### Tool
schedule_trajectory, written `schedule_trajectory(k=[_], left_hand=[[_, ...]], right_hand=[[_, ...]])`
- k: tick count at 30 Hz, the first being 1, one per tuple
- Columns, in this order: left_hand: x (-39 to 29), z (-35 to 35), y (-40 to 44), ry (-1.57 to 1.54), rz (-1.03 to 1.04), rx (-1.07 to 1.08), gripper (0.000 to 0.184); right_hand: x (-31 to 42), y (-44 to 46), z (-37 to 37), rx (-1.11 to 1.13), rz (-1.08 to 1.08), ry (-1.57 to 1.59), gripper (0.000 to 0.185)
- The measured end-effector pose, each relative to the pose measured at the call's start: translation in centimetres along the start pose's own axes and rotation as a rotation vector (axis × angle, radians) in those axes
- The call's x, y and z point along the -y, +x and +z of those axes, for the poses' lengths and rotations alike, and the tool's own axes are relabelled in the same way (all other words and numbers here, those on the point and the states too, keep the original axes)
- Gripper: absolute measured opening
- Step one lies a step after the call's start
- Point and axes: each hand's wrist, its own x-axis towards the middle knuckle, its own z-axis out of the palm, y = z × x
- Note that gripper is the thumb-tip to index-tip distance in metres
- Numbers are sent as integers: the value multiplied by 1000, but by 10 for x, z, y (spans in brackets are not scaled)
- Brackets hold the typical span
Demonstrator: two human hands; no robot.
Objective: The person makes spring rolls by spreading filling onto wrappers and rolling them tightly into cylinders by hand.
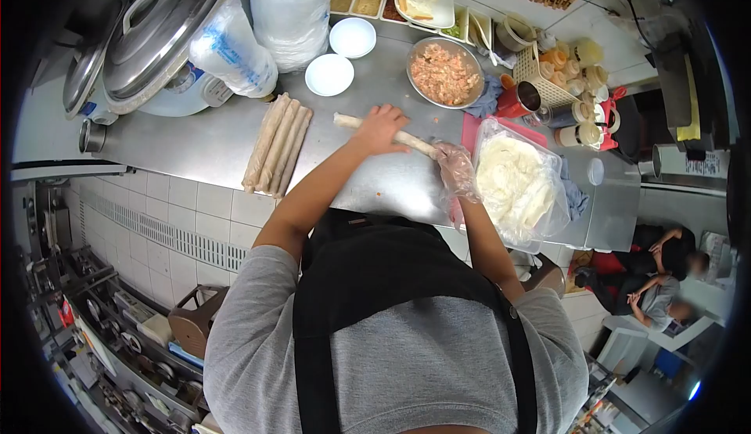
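At the table's near edge, wrapped rolls sit left, a clear plastic tub right, bare surface between; beyond, the left hand lies over a single roll, the gloved right hand at its right end, either grip's closure I cannot tell; farther, two white bowls stand apart

Left hand and plastic-gloved right hand on a pale roll atop the steel counter.

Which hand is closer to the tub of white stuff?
Right. The gloved right hand is just beside the tub; the left hand is farther away, resting on a roll.
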Motion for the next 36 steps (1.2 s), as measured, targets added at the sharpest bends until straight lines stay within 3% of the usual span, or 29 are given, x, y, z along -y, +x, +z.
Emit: schedule_trajectory(k=[2,4,5,7,8,9,11,16,18,19,22,24,25,27,29,32,34,35,36], left_hand=[[-20,7,7,-8,85,69,61],[-37,17,16,-15,102,115,50],[-43,22,23,-15,110,115,50],[-48,30,37,-139,-65,327,34],[-47,32,38,-138,-61,327,34],[-45,30,39,-165,-74,279,28],[-46,18,40,-188,-85,226,25],[-56,-1,37,-167,-64,262,25],[-62,-6,36,-196,-79,247,26],[-67,-12,37,-229,-92,234,26],[-77,-30,40,-332,-185,133,26],[-78,-34,46,-413,-212,5,26],[-77,-37,47,-495,-235,-118,26],[-74,-48,48,-585,-190,-174,24],[-71,-56,49,-674,-137,-234,22],[-75,-58,46,-609,-196,-156,21],[-83,-67,44,-793,-212,-205,14],[-85,-70,47,-791,-217,-204,14],[-86,-71,52,-945,-299,-337,16]], right_hand=[[-16,3,12,-13,-100,-70,21],[-14,7,28,44,551,832,14],[-10,6,28,36,551,833,14],[13,4,19,56,394,833,13],[9,-1,25,-21,218,709,12],[27,-6,17,-23,216,710,12],[79,-16,-13,-164,-166,104,13],[57,-10,-14,-234,-243,121,17],[66,-1,-35,102,78,267,19],[73,4,-42,102,74,266,19],[97,10,-62,84,22,173,14],[116,12,-70,-138,-281,-154,15],[122,14,-75,-137,-287,-153,15],[132,17,-86,-138,-524,-270,22],[163,9,-101,-154,-552,-352,25],[172,14,-110,-95,-536,-462,36],[178,17,-117,-28,-498,-484,43],[182,17,-123,-147,-496,-363,41],[184,17,-126,-263,-491,-240,38]])
